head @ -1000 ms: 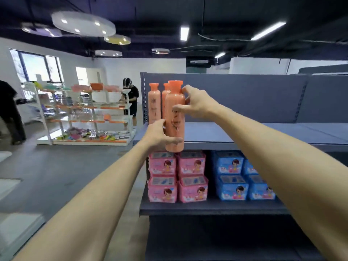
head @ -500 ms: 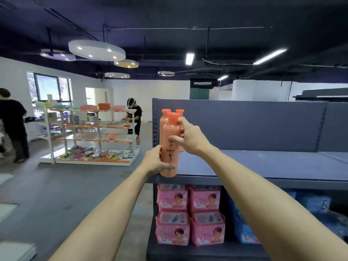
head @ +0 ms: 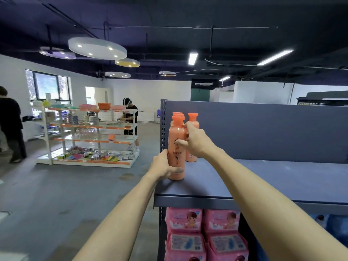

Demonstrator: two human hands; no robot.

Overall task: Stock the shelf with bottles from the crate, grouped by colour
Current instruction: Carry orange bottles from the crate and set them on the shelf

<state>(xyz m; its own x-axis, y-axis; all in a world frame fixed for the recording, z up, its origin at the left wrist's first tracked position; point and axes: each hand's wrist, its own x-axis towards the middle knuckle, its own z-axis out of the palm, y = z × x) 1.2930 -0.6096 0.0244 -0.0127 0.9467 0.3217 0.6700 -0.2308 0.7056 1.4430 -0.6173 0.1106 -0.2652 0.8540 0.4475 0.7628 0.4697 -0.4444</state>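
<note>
An orange bottle (head: 176, 146) stands upright on the grey top shelf (head: 263, 178), near its left front corner. My left hand (head: 163, 166) wraps its lower part from the left. My right hand (head: 195, 141) grips its upper body from the right. Behind it stand more orange bottles: one (head: 193, 121) partly hidden by my right hand, and others in a row behind the front bottle, of which only the caps (head: 177, 114) show. The crate is out of view.
Pink packs (head: 184, 232) fill the lower shelf, with blue packs (head: 327, 223) to their right. The shelf's grey back panel (head: 263, 129) rises behind the bottles. Across the grey floor stands a white and orange rack (head: 90, 136) with two people nearby.
The bottle has come down from in front of the shelf onto the shelf top near the other orange bottles. Both hands stay on it. The camera has tilted upward.
</note>
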